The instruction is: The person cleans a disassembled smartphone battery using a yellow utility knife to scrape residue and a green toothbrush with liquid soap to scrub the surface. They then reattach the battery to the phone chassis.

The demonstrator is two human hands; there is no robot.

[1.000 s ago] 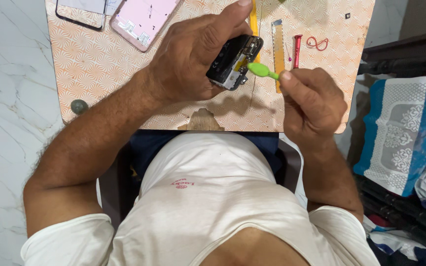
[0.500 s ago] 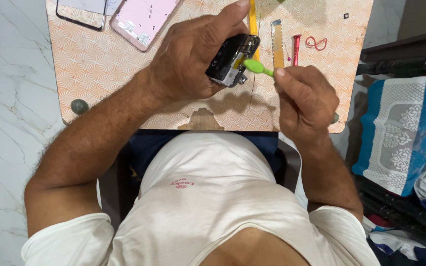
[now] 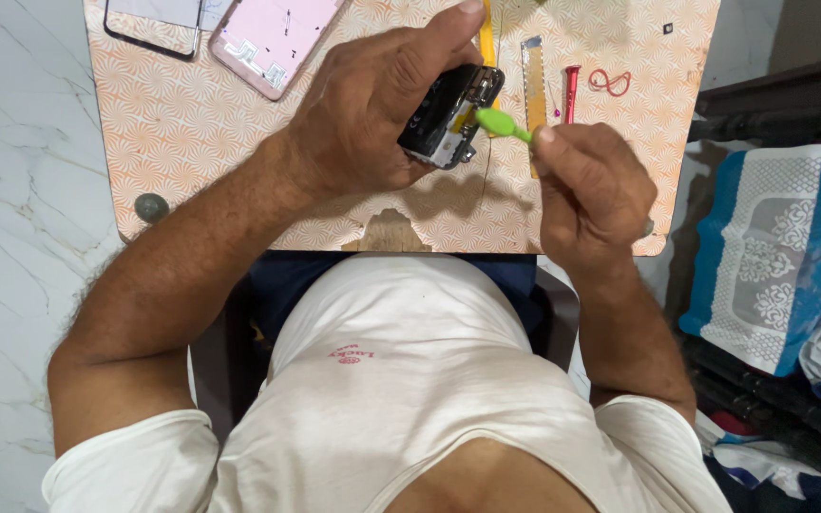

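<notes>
Opened phone (image 3: 448,119) clamped in left hand (image 3: 372,114); right hand (image 3: 591,185) pinches green tool (image 3: 501,123) against it.

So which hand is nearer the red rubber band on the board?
Right. The right hand sits just below the red rubber band; the left hand is farther off, across the opened phone.

opened phone (image 3: 448,119) at table (image 3: 192,142) centre, pry tool (image 3: 501,123) touching its 3 o'clock edge, back cover (image 3: 273,38) at 10 o'clock, screwdriver (image 3: 571,90) at 2 o'clock
</notes>
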